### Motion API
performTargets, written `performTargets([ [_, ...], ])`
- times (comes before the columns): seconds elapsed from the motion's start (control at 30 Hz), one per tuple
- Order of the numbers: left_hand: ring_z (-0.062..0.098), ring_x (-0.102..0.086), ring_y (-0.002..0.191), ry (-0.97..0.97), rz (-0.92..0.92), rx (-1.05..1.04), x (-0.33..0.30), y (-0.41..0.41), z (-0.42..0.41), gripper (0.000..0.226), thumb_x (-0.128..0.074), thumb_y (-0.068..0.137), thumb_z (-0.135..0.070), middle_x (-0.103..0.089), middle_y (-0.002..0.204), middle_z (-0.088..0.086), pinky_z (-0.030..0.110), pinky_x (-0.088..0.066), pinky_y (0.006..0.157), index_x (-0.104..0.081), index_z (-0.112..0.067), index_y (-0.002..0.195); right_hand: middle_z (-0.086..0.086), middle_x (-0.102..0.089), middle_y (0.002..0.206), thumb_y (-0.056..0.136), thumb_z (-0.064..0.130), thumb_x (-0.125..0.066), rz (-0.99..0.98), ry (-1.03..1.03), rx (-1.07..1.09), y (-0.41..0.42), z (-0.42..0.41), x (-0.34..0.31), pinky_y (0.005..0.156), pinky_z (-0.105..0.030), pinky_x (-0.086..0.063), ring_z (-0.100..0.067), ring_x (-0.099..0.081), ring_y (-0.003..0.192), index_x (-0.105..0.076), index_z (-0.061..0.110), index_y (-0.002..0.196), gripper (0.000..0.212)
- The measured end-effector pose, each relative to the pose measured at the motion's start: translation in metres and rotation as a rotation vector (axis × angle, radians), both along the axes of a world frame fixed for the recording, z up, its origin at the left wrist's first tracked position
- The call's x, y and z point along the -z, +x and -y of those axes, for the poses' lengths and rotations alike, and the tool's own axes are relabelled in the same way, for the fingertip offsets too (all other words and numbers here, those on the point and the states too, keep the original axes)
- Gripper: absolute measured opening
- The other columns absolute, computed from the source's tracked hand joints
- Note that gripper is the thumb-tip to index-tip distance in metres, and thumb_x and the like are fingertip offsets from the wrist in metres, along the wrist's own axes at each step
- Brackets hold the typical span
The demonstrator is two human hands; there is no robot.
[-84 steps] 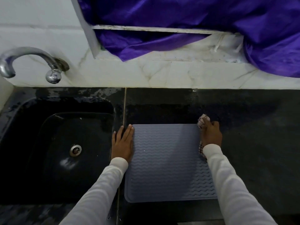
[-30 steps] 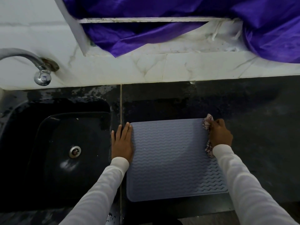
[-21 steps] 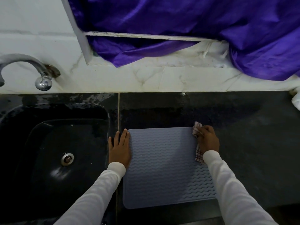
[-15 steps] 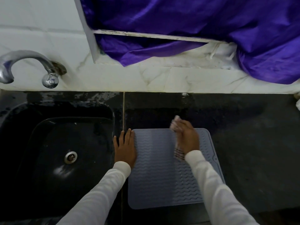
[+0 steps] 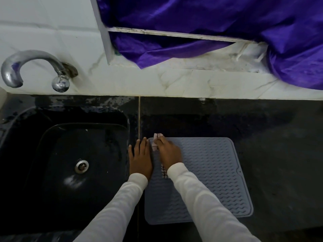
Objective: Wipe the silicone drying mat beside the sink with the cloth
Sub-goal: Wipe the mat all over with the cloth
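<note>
the grey-blue wavy-ribbed silicone drying mat (image 5: pixel 206 173) is laid on the dark counter (image 5: pixel 279 154) at lower centre of the frame, just right of the black sink (image 5: pixel 52 154). at its left edge the left hand (image 5: pixel 140 160) is pressed flat, fingers straight, nothing gripped. just to its right the checked cloth (image 5: pixel 155 145) is held bunched under the right hand (image 5: pixel 168 153) at the mat's upper-left corner. wiping is judged under way; how much of the mat is already wiped cannot be told.
</note>
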State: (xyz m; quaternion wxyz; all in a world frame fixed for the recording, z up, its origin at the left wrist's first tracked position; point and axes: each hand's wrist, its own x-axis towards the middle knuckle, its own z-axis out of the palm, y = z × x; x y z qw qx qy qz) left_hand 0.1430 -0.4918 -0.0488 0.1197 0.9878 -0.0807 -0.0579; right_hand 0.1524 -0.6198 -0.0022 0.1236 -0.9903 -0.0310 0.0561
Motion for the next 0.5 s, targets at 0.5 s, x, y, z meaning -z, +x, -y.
performTargets([
  [0.5, 0.025, -0.008, 0.147, -0.002, -0.034, -0.056, -0.010, -0.003, 0.008, 0.061, -0.031, 0.095, -0.020, -0.014, 0.160, 0.001, 0.053, -0.002, 0.118, -0.011, -0.016, 0.153, 0.001, -0.056, 0.123, 0.095, 0.020, -0.049, -0.006, -0.037, 0.336, -0.027, 0.196, -0.005, 0.073, -0.033, -0.050, -0.029, -0.059, 0.105, -0.057, 0.025, 0.122, 0.029],
])
